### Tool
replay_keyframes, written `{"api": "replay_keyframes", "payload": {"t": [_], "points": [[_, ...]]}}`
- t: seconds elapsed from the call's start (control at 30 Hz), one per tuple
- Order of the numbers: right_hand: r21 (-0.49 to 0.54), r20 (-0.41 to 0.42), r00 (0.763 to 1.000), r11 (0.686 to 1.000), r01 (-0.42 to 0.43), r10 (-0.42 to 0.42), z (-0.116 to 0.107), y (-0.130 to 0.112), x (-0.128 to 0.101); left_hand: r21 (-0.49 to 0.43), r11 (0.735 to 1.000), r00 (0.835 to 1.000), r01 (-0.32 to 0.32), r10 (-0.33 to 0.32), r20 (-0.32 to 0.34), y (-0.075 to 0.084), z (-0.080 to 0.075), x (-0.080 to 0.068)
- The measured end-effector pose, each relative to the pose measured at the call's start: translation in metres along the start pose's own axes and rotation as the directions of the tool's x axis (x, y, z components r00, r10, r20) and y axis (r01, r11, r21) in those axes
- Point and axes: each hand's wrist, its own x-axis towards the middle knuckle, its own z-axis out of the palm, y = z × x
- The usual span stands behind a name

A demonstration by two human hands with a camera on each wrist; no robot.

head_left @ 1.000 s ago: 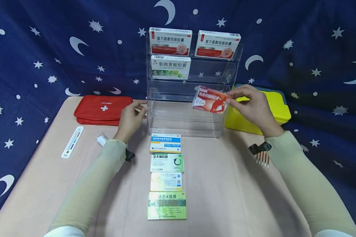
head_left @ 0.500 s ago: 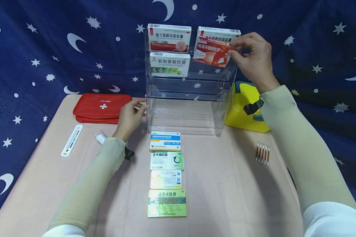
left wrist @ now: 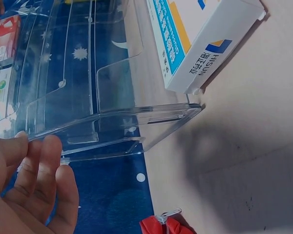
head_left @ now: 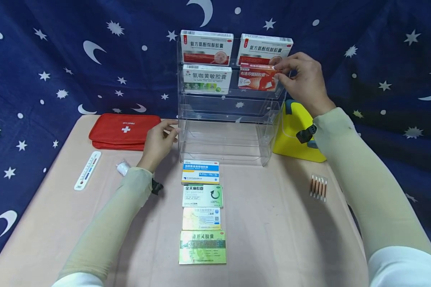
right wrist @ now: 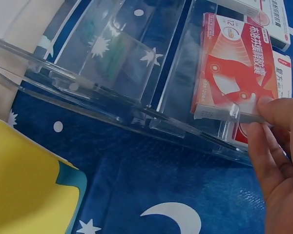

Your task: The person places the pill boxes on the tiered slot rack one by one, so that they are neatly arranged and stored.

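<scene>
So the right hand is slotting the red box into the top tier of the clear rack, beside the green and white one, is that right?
Not quite. The right hand holds the red box in the second tier of the clear rack, beside the green and white box; the top tier holds two other boxes. The head view shows it.

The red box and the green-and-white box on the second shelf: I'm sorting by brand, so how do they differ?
The red box is mostly red with white text; the green-and-white box is white with green along the bottom. The red box is on the right side, pinched by the right hand; the green-and-white box is on the left, untouched. Both stand upright, facing forward, on the clear rack.
</scene>
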Motion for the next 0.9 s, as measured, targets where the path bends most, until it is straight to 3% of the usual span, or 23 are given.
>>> {"api": "replay_keyframes", "payload": {"t": [0.9], "points": [[-0.05,0.059,0.998,0.999,0.014,-0.011,0.0,0.0021,-0.0041,-0.007,1.0,1.0,0.014,-0.014,0.007,-0.0003,-0.0004,-0.0005]]}}
